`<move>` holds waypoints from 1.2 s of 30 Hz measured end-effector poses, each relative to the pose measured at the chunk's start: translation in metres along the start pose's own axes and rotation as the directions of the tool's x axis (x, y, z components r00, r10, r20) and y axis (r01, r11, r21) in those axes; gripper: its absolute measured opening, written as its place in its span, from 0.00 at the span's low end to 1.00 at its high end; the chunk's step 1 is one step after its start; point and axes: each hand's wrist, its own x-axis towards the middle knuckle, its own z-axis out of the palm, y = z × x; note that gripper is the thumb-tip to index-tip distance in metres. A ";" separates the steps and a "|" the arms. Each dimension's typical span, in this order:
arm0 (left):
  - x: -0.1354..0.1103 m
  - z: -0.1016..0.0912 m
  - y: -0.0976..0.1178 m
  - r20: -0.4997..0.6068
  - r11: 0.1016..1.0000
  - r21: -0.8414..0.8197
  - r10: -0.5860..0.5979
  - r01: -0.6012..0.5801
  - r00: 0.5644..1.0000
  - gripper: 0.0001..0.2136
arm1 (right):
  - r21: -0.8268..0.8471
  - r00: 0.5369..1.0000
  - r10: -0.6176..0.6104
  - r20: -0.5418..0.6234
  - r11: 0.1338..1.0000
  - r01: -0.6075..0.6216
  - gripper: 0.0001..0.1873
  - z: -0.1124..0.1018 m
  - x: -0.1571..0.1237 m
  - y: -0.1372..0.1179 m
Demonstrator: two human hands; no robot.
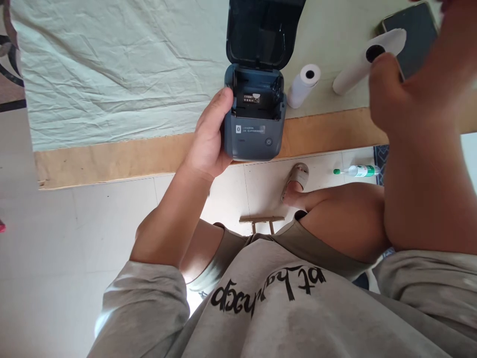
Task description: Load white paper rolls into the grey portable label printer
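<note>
My left hand (212, 132) is closed around the left side of a small dark blue thermal printer (249, 136), its thumb on the edge of the paper bay. The printer's black lid (261, 35) stands open, and a printed sticker shows inside the bay. Just right of the printer, a white paper roll (298, 92) stands on the cloth. Blurred and raised at the right, my right hand (417, 94) is close in front of a second paper roll (350, 77) with a loose end. Its fingers are smeared or cut off by the frame, so its grip is unclear.
A dark phone (417, 40) lies behind the second roll. Pale green cloth (122, 74) covers the table, whose wooden edge (112, 166) faces me. Below are a plastic bottle (359, 171) on the tiled floor, a wooden stool bar (261, 219) and my sandalled foot (296, 181).
</note>
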 end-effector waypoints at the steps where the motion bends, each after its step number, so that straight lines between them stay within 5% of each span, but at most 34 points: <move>1: 0.000 0.000 0.000 -0.004 1.000 0.005 -0.005 0.005 1.000 0.12 | -0.045 0.997 0.032 0.067 0.999 -0.029 0.29 0.004 0.000 0.007; 4: 0.000 -0.001 0.000 -0.011 1.000 0.010 -0.019 0.019 1.000 0.12 | -0.185 0.967 0.176 0.183 0.972 -0.142 0.29 0.017 0.001 0.018; 7: 0.000 -0.002 0.000 -0.008 1.000 0.007 -0.017 0.017 1.000 0.12 | -0.245 0.943 0.296 0.153 0.936 -0.254 0.24 0.022 0.002 0.020; 13: 0.000 -0.002 0.000 -0.024 0.999 0.017 -0.036 0.036 0.999 0.13 | -0.011 0.905 0.416 0.092 0.909 -0.417 0.28 0.026 0.003 0.027; 20: 0.000 0.000 0.000 -0.007 0.999 0.025 -0.026 0.027 1.000 0.13 | 0.206 0.945 0.271 0.181 0.929 -0.306 0.24 0.032 -0.002 0.013; 28: -0.001 0.001 0.001 -0.006 1.000 0.004 -0.025 0.025 1.000 0.12 | 0.130 0.956 0.136 0.261 0.976 -0.174 0.24 0.031 -0.004 0.002; 33: -0.001 0.000 0.002 -0.006 1.000 0.002 -0.019 0.019 1.000 0.11 | 0.327 0.979 0.175 0.103 0.924 -0.199 0.30 0.032 -0.005 0.005; 36: -0.002 0.001 0.002 0.002 0.999 0.016 -0.031 0.031 1.000 0.12 | 0.496 0.988 0.146 -0.055 0.863 -0.100 0.25 0.030 -0.001 -0.002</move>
